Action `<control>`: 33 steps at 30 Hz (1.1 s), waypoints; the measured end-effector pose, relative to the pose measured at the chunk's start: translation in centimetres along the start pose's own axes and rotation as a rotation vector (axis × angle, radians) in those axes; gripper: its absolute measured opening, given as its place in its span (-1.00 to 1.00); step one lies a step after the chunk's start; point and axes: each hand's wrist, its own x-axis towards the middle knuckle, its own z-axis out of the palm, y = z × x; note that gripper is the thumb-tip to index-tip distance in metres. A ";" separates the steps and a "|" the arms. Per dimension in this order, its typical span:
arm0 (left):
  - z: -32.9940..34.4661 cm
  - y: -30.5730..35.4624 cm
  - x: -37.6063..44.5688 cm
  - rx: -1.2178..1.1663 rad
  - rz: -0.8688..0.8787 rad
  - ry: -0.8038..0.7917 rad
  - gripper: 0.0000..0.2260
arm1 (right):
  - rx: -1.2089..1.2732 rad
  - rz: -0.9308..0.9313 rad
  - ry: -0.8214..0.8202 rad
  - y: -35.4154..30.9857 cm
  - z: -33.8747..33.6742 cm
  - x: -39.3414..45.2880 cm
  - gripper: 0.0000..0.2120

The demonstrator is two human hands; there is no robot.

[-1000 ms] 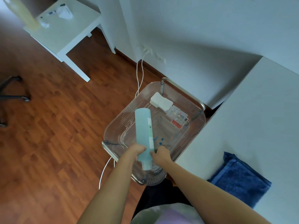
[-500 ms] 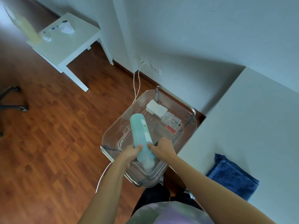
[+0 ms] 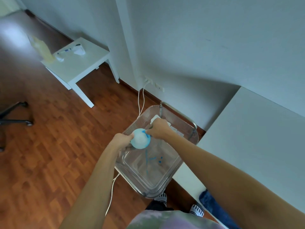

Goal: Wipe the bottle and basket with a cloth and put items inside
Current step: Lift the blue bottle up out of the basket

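The brown wood-plank floor [image 3: 49, 154] takes up the left half of the room. A large white tabletop [image 3: 255, 138] fills the right side, its left edge meeting the basket. A small white side table [image 3: 79, 65] stands against the pale wall, carrying a yellowish bag and small white items at its far edge. A clear ribbed plastic basket with a metal handle frame [image 3: 148, 176] sits beside the left edge of the large tabletop, over the floor; what carries it cannot be determined. Its near half holds only small blue marks on the bottom; a white flat pack [image 3: 172, 128] lies at its far end, partly hidden by the right hand. A dark blue terry cloth [image 3: 212, 205] hangs over the near left edge of the large tabletop, apart from both hands. A pale turquoise translucent plastic bottle [image 3: 140, 138] is held over the basket's far left wall, one round end toward the camera. The left hand [image 3: 122, 139] is closed around the bottle's left side. The right hand [image 3: 158, 128] is closed against the bottle's upper right side, fingers curled. A white cable [image 3: 140, 100] runs down from the wall socket to the floor behind the basket
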 end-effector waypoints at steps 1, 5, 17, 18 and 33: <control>-0.3 0.4 0.0 0.023 0.019 0.018 -0.62 | -0.002 -0.017 0.014 -0.3 0.0 0.2 -0.69; -1.3 1.3 1.0 0.030 0.084 0.076 -0.71 | 0.012 -0.031 0.064 -1.1 -0.4 1.0 -0.72; -0.8 2.8 4.0 0.153 0.362 0.204 -0.78 | 0.255 0.218 0.171 -0.1 -0.3 0.9 -0.69; -0.7 2.9 4.0 0.173 0.375 0.180 -0.77 | 0.291 0.253 0.174 0.1 -0.1 0.7 -0.68; 3.7 -1.2 -1.0 0.024 0.526 0.516 -0.65 | 0.623 0.234 0.208 5.3 0.5 -5.2 -0.77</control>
